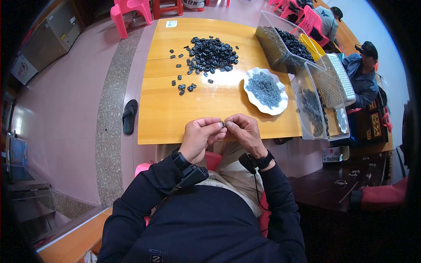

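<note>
At the near edge of the wooden table (175,120), my left hand (197,135) and my right hand (245,133) meet fingertip to fingertip. Both are closed in a pinch on a small dark part (223,124), mostly covered by the fingers. Its exact kind is too small to make out. Beyond them lies a heap of small black plastic pieces with openings (212,55), and several more are scattered to its left. To the right, a white plate with a wavy rim (281,108) holds many small greyish clear pieces (263,89).
Clear plastic bins (274,55) of black parts and a white perforated basket (340,76) line the table's right side. People in dark caps sit beyond, one in a dark jacket (362,83). A black slipper (130,116) lies on the floor at left; pink chairs (130,15) stand behind.
</note>
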Available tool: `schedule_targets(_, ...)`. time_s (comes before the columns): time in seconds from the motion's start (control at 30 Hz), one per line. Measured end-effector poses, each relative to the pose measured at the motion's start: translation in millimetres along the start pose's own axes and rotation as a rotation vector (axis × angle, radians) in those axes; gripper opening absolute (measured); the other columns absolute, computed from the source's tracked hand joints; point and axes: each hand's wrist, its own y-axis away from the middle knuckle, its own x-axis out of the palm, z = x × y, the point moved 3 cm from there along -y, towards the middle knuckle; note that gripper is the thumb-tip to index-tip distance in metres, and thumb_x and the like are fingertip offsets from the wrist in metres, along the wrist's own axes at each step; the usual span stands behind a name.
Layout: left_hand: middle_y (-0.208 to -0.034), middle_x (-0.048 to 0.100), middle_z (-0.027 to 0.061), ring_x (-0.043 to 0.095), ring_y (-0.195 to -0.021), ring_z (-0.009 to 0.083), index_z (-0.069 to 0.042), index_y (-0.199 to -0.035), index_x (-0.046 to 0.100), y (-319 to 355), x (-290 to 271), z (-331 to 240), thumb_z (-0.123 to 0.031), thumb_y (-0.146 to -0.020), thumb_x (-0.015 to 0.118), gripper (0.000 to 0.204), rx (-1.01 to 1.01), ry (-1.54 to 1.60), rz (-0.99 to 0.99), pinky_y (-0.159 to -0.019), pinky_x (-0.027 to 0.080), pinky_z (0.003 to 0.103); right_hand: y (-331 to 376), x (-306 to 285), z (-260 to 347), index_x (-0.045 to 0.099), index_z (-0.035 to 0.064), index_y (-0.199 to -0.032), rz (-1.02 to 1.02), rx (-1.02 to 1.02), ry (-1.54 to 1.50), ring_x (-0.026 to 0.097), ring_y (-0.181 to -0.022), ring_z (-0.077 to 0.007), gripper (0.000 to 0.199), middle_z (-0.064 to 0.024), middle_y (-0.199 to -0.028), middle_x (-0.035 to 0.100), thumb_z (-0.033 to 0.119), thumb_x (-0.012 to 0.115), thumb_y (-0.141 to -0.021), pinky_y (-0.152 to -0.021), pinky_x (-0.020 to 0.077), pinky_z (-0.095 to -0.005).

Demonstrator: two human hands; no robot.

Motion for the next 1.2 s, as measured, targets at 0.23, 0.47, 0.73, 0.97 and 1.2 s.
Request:
schedule_targets(0.23, -0.089, 0.064, 0.0108, 0.066, -0.077, 0.0148, 0.007, -0.104, 0.058, 0.2, -0.5, 0.6, -0.002, -0.088, 0.06, 0.018, 0.004, 0.005, 0.004, -0.07, 0.057, 0.022, 0.5, 1.0, 0.1, 0.061, -0.0019, -0.096, -0.008, -0.016, 0.009, 0.056, -0.073, -0.0043, 0.012, -0.0005, -0.084, 0.063, 0.009, 0.059, -0.092, -0.064, 0.0478, -0.0186)
schedule_targets(0.47, -0.089, 0.065, 0.0109, 0.066, -0.076, 0.0143, 0.007, -0.104, 0.058, 0.4, -0.9, 1.0, -0.002, -0.088, 0.06, 0.018, 0.007, 0.0, 0.002, -0.069, 0.057, 0.022, 1.2, -1.3, -3.7, 0.062, -0.0023, -0.099, 0.007, 0.001, 0.03, 0.058, -0.077, -0.0054, 0.012, -0.0021, -0.088, 0.064, 0.006, 0.059, -0.091, -0.069, 0.0487, -0.0191)
schedule_targets(0.73, -0.088, 0.065, 0.0112, 0.065, -0.073, 0.0143, 0.006, -0.103, 0.058, -0.8, -2.4, 3.9, -0.001, -0.088, 0.061, 0.017, 0.032, -0.029, -0.004, -0.068, 0.056, 0.023, 0.8, -1.0, -5.9, 0.062, -0.0016, -0.097, 0.011, -0.035, 0.077, 0.057, -0.075, -0.0044, 0.01, -0.0011, -0.086, 0.064, 0.006, 0.06, -0.091, -0.067, 0.0484, -0.0184)
schedule_targets(0.97, -0.087, 0.065, 0.0108, 0.066, -0.073, 0.0144, 0.006, -0.102, 0.058, -2.4, -3.8, 9.9, 0.0, -0.087, 0.061, 0.016, 0.074, -0.05, -0.01, -0.067, 0.057, 0.023, 2.1, 4.6, -1.8, 0.063, -0.0018, -0.094, -0.014, -0.042, 0.053, 0.057, -0.073, -0.0044, 0.007, -0.0004, -0.083, 0.064, 0.004, 0.06, -0.09, -0.065, 0.048, -0.0183)
schedule_targets(1.2, -0.09, 0.065, 0.0104, 0.065, -0.075, 0.0138, 0.005, -0.103, 0.058, -2.5, -4.0, 10.3, 0.0, -0.088, 0.06, 0.016, 0.143, -0.132, -0.009, -0.069, 0.056, 0.023, 0.7, 4.7, 1.9, 0.065, -0.0018, -0.09, -0.032, -0.066, 0.159, 0.057, -0.072, -0.0038, 0.006, 0.0003, -0.081, 0.065, 0.002, 0.062, -0.087, -0.063, 0.0472, -0.0181)
